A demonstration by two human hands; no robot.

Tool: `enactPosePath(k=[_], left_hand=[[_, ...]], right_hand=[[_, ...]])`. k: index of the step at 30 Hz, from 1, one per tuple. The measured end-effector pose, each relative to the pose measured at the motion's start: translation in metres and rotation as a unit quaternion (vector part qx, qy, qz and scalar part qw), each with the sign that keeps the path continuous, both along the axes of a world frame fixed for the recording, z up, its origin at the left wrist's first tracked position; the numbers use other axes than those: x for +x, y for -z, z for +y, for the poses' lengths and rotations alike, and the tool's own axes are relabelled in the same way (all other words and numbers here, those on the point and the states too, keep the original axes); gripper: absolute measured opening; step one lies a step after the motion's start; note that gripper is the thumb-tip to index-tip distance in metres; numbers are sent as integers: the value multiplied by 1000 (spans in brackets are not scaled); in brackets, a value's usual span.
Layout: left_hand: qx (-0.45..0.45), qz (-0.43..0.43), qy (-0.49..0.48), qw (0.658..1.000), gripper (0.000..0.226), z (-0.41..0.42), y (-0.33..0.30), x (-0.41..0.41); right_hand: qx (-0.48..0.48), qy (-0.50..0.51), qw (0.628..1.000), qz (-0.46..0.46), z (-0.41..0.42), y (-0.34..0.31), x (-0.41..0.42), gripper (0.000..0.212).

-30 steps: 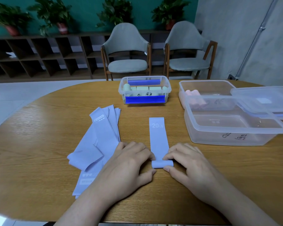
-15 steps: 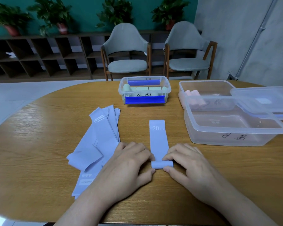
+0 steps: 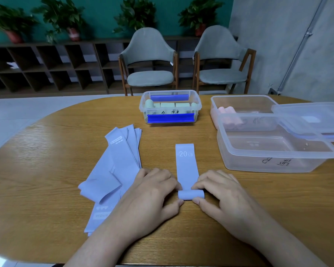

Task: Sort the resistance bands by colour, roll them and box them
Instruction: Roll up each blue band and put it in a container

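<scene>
Lid (image 3: pixel 314 120) beside the clear box (image 3: pixel 274 153) running off the right edge; handwritten box labels too blurred for reading.

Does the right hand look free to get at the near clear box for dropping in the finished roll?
Probably yes: the near clear box stands uncovered beside the right hand, with bare table between.

Free room: bare oval wooden table (image 3: pixel 37 170) at far left, and in the strip beyond the flat lavender 20 LB band (image 3: pixel 186 162).

Obstacles:
- left: fanned pile of lavender bands (image 3: pixel 116 166), just beside the left hand (image 3: pixel 150 195);
- rear centre: small clear blue-clipped box (image 3: pixel 170 106);
- right: two large clear plastic tubs (image 3: pixel 274 151) and a loose clear lid (image 3: pixel 312 118).
</scene>
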State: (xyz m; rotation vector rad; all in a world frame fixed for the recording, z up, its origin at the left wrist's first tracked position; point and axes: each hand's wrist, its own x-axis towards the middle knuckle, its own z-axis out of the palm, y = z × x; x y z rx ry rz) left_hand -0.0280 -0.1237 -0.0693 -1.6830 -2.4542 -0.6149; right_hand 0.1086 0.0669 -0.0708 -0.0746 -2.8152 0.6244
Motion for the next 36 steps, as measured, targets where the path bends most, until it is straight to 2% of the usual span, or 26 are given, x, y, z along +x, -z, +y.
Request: enactPosePath(k=[10, 16, 25, 36], left_hand=[[-3, -6, -2, 1000, 30, 0, -1, 0], [-4, -7, 2, 1000, 23, 0, -2, 1], [-7, -9, 4, 1000, 29, 0, -3, 1], [-6, -7, 10, 1000, 26, 0, -1, -1]], right_hand=[[-5, 0, 1000, 5, 0, 0, 0, 27], [-6, 0, 1000, 0, 0, -1, 0, 28], [-7, 2, 1000, -6, -1, -1, 0, 20], [-14, 1, 1000, -6, 0, -1, 0, 25]])
